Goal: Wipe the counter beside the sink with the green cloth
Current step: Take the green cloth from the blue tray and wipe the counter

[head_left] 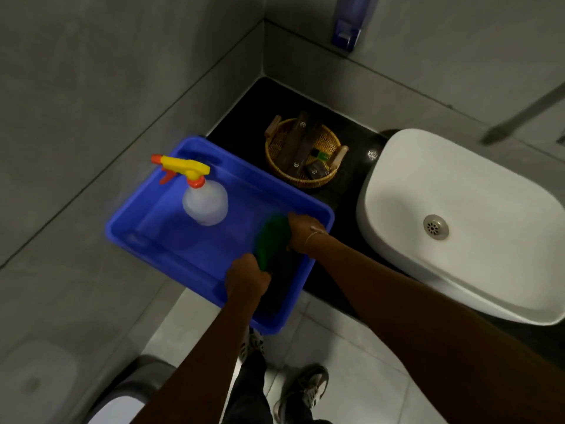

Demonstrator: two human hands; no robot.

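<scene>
The green cloth (270, 240) hangs blurred inside a blue plastic tray (146, 240) that rests on the black counter (345, 185) left of the white sink (458, 209). My left hand (247, 280) grips the cloth's lower end over the tray's near rim. My right hand (301, 232) holds its upper end near the tray's right rim. The cloth stretches between both hands.
A clear spray bottle (203, 197) with a yellow and orange trigger stands in the tray. A wicker basket (302, 151) with dark packets sits on the counter behind. A blue dispenser (347, 32) hangs on the back wall. A grey bin (122, 399) stands on the floor below left.
</scene>
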